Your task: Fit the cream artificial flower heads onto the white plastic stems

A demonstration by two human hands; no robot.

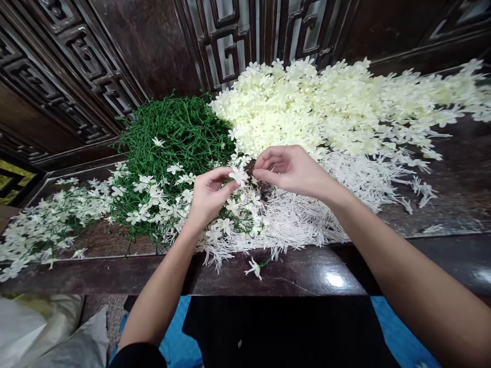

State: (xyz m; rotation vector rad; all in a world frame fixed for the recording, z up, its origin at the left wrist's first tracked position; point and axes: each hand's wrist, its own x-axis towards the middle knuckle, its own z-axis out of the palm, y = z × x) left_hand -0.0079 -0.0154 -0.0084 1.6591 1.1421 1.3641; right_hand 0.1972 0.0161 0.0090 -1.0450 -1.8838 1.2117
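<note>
My left hand (211, 193) pinches a small white artificial flower (239, 176) between thumb and fingertips, above the middle of the bench. Just to its right is my right hand (286, 167), its fingers curled with thumb and fingertips close together near the flower. Whether anything sits in that pinch is too small to see. Under and left of my hands lie white flowers on green stems (149, 197). A heap of bare green plastic stems (180, 128) rises behind my left hand. Behind my right hand is a large pile of loose cream-white blossoms (299, 107).
White thin stamen pieces (307, 214) spread below my right forearm. More stemmed flowers (57, 220) cover the bench's left end. One stemmed flower (253, 268) rests on the front ledge (307, 276). A carved dark wooden back (153, 46) stands behind; pale sacks (53, 332) lie at lower left.
</note>
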